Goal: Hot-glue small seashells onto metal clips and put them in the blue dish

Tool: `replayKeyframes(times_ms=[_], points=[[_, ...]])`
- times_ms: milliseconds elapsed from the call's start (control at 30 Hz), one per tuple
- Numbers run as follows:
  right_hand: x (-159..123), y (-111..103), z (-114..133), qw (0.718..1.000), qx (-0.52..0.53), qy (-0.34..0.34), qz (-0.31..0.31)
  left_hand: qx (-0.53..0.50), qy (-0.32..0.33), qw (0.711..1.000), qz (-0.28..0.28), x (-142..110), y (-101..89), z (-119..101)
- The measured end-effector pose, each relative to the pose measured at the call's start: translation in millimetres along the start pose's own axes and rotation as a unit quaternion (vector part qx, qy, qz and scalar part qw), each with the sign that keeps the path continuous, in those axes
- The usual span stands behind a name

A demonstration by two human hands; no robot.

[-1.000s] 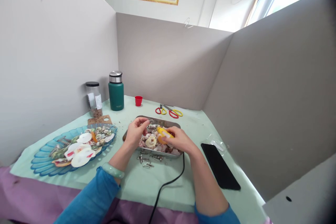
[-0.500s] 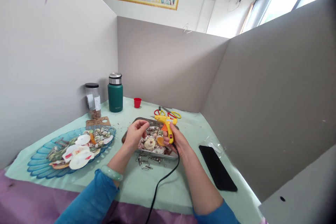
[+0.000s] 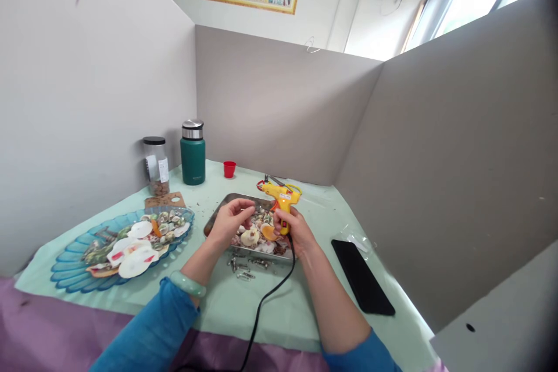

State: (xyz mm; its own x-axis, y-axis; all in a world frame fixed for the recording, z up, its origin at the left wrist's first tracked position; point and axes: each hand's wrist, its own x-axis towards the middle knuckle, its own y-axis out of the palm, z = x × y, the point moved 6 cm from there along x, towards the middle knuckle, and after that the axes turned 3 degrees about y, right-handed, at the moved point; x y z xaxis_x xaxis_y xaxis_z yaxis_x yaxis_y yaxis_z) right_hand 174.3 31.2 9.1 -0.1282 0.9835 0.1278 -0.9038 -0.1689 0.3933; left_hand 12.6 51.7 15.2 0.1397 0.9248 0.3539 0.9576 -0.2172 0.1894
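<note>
Cannot count the scissors (image 3: 296,188) just right of mid-frame, partly hidden behind the yellow glue gun (image 3: 283,200). Lose sight of the black cord (image 3: 260,305) near the bottom edge. Cannot count the small metal fasteners (image 3: 244,275) overlapping below the metal tray (image 3: 257,253), nor the heaped shells (image 3: 250,238) inside it. Count one glue gun, one tray, one blue dish (image 3: 65,281) at left, one green flask (image 3: 192,157), one red cup (image 3: 229,170).

Note right hand (image 3: 299,232) gripping the glue gun's handle, nozzle leftward, at the tray's right side. Note left hand (image 3: 233,222) over the tray's left part, fingers curled, thumb toward index; cannot tell whether pinching anything.
</note>
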Motion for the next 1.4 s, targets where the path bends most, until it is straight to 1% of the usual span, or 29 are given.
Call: replayKeyframes(times_ms=[133, 200, 367, 500, 633, 833, 900, 1000, 1133, 1300, 1400], points=[[-0.7, -5.0, 4.8, 0.993, -0.084, -0.071, -0.053, -0.038, -0.022, 0.999, 0.004, 0.6, 0.9, 2.5], [-1.5, -4.4, 6.5, 0.987, -0.107, -0.090, -0.074, -0.039, -0.029, 0.999, 0.018, -0.5, 4.0, 1.8], [-1.8, 2.1, 3.3, 0.988, -0.111, -0.077, -0.072, -0.011, -0.020, 0.998, 0.059, -3.4, 11.6, -0.4], [-1.8, 3.1, 2.4, 0.986, -0.122, -0.086, -0.070, 0.013, -0.008, 0.997, 0.072, -4.1, 13.8, -1.3], [-1.6, 2.5, 2.2, 0.985, -0.130, -0.087, -0.070, 0.027, -0.005, 0.997, 0.071, -4.8, 14.9, -2.5], [-0.5, 1.2, 1.1, 0.983, -0.144, -0.086, -0.074, 0.051, 0.006, 0.998, 0.048, -4.2, 13.7, -1.9], [-0.1, 0.9, 0.9, 0.982, -0.146, -0.090, -0.074, 0.060, 0.013, 0.997, 0.052, -3.6, 13.6, -0.2], [0.3, 0.1, 0.4, 0.981, -0.154, -0.092, -0.074, 0.084, 0.033, 0.994, 0.069, -3.3, 14.0, 2.6], [-0.2, -0.1, 0.1, 0.978, -0.170, -0.092, -0.076, 0.149, 0.077, 0.983, 0.071, -3.7, 13.1, 2.8], [-1.1, 1.9, 0.0, 0.979, -0.176, -0.082, -0.069, 0.223, 0.151, 0.961, 0.067, -6.0, 15.2, -7.7], [-0.2, 1.6, -1.8, 0.979, -0.175, -0.080, -0.064, 0.255, 0.175, 0.949, 0.063, -7.7, 16.9, -14.0]])
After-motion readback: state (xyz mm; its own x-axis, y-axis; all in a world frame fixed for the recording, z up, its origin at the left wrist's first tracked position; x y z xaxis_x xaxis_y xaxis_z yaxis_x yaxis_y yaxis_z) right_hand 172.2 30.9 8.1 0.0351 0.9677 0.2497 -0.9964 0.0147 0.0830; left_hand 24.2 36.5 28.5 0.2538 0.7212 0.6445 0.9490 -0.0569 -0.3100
